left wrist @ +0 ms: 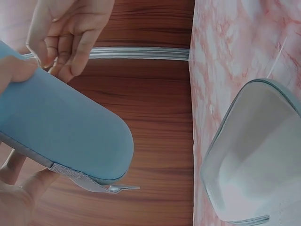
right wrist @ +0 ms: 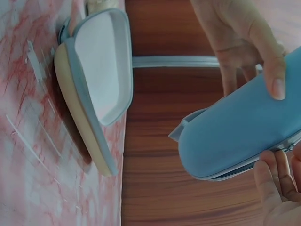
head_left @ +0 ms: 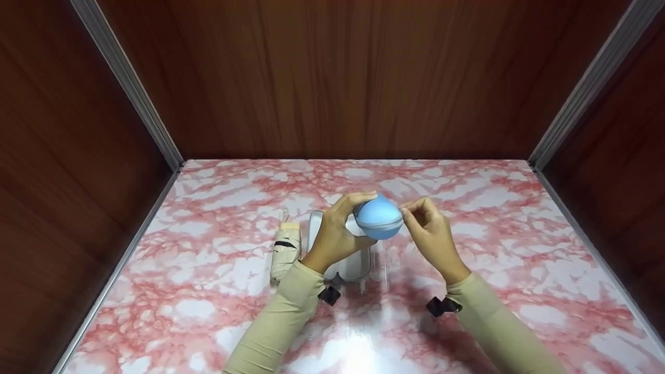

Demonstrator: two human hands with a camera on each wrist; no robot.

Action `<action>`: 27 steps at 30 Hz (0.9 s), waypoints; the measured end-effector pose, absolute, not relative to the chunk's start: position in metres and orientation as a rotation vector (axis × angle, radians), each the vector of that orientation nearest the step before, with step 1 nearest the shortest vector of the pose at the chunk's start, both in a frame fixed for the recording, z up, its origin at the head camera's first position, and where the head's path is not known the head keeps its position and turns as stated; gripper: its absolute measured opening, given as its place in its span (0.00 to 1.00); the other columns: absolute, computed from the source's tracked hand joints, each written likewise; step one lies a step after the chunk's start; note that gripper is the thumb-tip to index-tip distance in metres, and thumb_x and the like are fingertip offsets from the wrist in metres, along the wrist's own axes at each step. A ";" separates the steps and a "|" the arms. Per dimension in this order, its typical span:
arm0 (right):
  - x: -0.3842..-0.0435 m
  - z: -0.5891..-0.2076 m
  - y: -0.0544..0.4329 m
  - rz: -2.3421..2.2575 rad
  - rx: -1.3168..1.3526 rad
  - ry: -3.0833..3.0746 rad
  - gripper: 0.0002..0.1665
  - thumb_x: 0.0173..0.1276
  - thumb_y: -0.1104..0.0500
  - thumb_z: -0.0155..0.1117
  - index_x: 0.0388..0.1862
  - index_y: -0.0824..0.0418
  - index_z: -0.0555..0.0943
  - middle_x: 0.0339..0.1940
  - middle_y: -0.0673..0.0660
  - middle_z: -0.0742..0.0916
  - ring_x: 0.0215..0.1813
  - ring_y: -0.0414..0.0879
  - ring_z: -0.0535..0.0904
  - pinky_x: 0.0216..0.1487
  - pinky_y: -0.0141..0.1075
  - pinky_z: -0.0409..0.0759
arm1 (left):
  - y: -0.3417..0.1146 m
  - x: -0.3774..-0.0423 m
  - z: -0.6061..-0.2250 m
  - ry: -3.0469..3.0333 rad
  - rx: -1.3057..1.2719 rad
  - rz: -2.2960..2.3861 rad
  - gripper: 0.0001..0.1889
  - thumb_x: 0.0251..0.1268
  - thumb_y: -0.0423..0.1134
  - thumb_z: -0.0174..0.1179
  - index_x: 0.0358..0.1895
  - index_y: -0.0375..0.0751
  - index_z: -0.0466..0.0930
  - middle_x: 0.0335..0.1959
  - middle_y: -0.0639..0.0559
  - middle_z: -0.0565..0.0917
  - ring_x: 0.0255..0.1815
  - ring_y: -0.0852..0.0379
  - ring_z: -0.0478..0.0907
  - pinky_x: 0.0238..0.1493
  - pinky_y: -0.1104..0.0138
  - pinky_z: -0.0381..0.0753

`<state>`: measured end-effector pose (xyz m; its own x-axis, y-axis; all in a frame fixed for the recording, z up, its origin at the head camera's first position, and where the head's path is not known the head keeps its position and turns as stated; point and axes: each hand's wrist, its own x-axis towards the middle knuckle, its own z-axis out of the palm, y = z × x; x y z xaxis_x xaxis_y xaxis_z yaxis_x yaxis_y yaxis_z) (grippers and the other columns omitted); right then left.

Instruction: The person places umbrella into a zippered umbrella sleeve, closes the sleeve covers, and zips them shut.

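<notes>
My left hand holds up a blue zip case, long with rounded ends, fingers and thumb wrapped around its sides. In the left wrist view a light fabric strap hangs off the case's lower edge. The right hand is at the case's right side, thumb and fingertips pinching at the zip. A narrow gap shows along the zip in the right wrist view. Beneath the case lies a pale open box with a grey rim, partly hidden by the left hand.
A folded beige umbrella with a black band lies left of the pale box. The red-and-white marbled table is walled by brown wood panels at the back and sides. Small black cameras sit on both wrists.
</notes>
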<state>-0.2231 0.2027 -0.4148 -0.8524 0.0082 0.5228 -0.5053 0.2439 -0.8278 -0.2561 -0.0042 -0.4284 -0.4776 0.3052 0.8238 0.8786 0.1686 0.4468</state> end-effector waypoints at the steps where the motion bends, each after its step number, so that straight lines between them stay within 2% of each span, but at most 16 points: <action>1: -0.226 -0.419 0.204 1.646 0.446 -2.102 0.04 0.72 0.72 0.59 0.38 0.75 0.75 0.43 0.62 0.84 0.46 0.40 0.82 0.50 0.29 0.79 | -0.004 -0.256 -0.428 -1.884 -1.115 -1.304 0.42 0.37 0.30 0.81 0.64 0.48 0.74 0.62 0.51 0.78 0.62 0.57 0.76 0.61 0.62 0.76; 4: -0.230 -0.423 0.208 1.698 0.467 -2.096 0.05 0.73 0.70 0.60 0.38 0.73 0.76 0.43 0.60 0.84 0.47 0.44 0.82 0.51 0.30 0.79 | -0.005 -0.255 -0.428 -1.885 -1.112 -1.320 0.43 0.37 0.29 0.81 0.63 0.48 0.73 0.62 0.51 0.78 0.61 0.57 0.76 0.60 0.62 0.77; 7: -0.233 -0.426 0.212 1.783 0.520 -2.094 0.06 0.74 0.68 0.60 0.39 0.72 0.75 0.46 0.60 0.83 0.52 0.48 0.81 0.55 0.33 0.78 | -0.005 -0.254 -0.428 -1.868 -1.130 -1.389 0.44 0.36 0.26 0.81 0.64 0.47 0.72 0.61 0.49 0.78 0.60 0.55 0.77 0.59 0.61 0.78; 11: -0.237 -0.432 0.221 1.877 0.586 -2.101 0.07 0.74 0.70 0.58 0.47 0.74 0.74 0.52 0.62 0.81 0.60 0.54 0.78 0.62 0.38 0.76 | -0.006 -0.254 -0.427 -1.840 -1.148 -1.495 0.43 0.37 0.24 0.80 0.64 0.44 0.72 0.60 0.46 0.78 0.58 0.51 0.79 0.58 0.59 0.79; 16: -0.243 -0.440 0.228 1.795 0.677 -2.178 0.22 0.68 0.75 0.62 0.59 0.75 0.71 0.59 0.65 0.78 0.64 0.58 0.73 0.68 0.47 0.70 | -0.007 -0.248 -0.419 -1.817 -1.150 -1.553 0.41 0.37 0.21 0.79 0.62 0.37 0.72 0.58 0.38 0.78 0.55 0.46 0.81 0.57 0.57 0.80; 20: -0.247 -0.444 0.229 1.662 0.730 -2.249 0.32 0.60 0.76 0.70 0.63 0.75 0.70 0.63 0.67 0.76 0.66 0.58 0.71 0.69 0.55 0.66 | -0.008 -0.236 -0.405 -1.803 -1.178 -1.556 0.39 0.37 0.19 0.77 0.59 0.31 0.72 0.56 0.34 0.78 0.56 0.43 0.81 0.57 0.55 0.80; 22: -0.247 -0.445 0.228 1.602 0.736 -2.275 0.36 0.57 0.75 0.73 0.64 0.74 0.70 0.63 0.66 0.76 0.67 0.57 0.71 0.69 0.56 0.67 | -0.008 -0.231 -0.399 -1.806 -1.190 -1.567 0.38 0.37 0.19 0.77 0.59 0.30 0.72 0.56 0.33 0.78 0.56 0.44 0.80 0.56 0.53 0.80; 27: -0.250 -0.446 0.226 1.489 0.740 -2.312 0.39 0.55 0.69 0.78 0.66 0.66 0.72 0.64 0.58 0.78 0.68 0.51 0.71 0.69 0.49 0.68 | -0.006 -0.228 -0.398 -1.818 -1.190 -1.601 0.38 0.37 0.19 0.77 0.58 0.31 0.72 0.56 0.33 0.79 0.57 0.47 0.79 0.56 0.51 0.80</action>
<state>-0.2497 0.2258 -0.4459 -0.8251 -0.2619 0.5005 -0.5641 0.3327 -0.7558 -0.2281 -0.0061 -0.3979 -0.5335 0.3113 0.7865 0.8195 -0.0398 0.5716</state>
